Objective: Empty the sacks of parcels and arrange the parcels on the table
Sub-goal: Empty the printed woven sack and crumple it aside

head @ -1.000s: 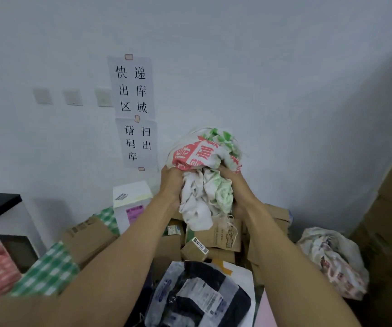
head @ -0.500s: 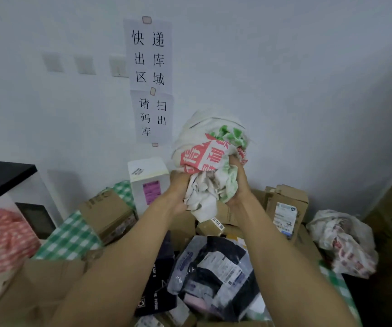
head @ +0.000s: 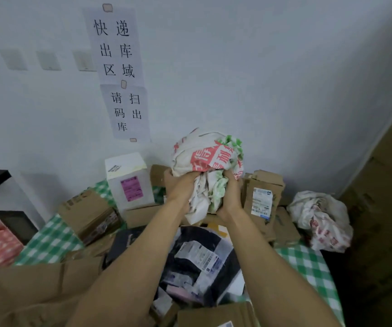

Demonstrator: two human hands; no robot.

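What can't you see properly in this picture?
All in the head view:
Inside the sack: bunched up between the left hand and right hand.
Label on the black mailer bag: too blurred to read.
The big brown box, bottom left: cut off by the frame edge.

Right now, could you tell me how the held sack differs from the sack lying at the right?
The held sack is bunched in the left hand and right hand; the right sack lies untouched beside the boxes. The held sack shows green and red print; the right sack only red. Both are white and crumpled.
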